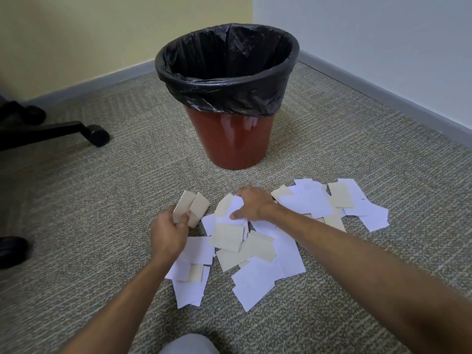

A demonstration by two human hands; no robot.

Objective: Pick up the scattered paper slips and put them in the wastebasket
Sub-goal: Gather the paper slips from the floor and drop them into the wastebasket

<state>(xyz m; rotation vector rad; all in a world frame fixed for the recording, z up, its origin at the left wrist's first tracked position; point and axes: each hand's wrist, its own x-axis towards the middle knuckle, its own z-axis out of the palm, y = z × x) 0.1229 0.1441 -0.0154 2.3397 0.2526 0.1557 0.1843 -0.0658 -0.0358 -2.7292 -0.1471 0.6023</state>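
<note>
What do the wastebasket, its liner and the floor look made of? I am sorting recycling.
Wastebasket: probably hard plastic, reddish-brown and glossy, since it shows sharp highlights. Liner: thin black plastic film, crinkled and shiny. Floor: low-pile carpet, matte, with a flecked woven texture.

Both bare forearms reach forward and down from the near edge, converging toward the middle. The left hand [168,232] sits a little nearer and to the left, back turned up, fingers curled tight around 2 folded tan slips [191,208] that stick up from its grip. The right hand [252,204] reaches slightly farther, palm down, knuckles raised, fingers and thumb bent and pinching white paper slips [236,210] beneath it. A bent knee [189,344] shows at the near edge.
</note>
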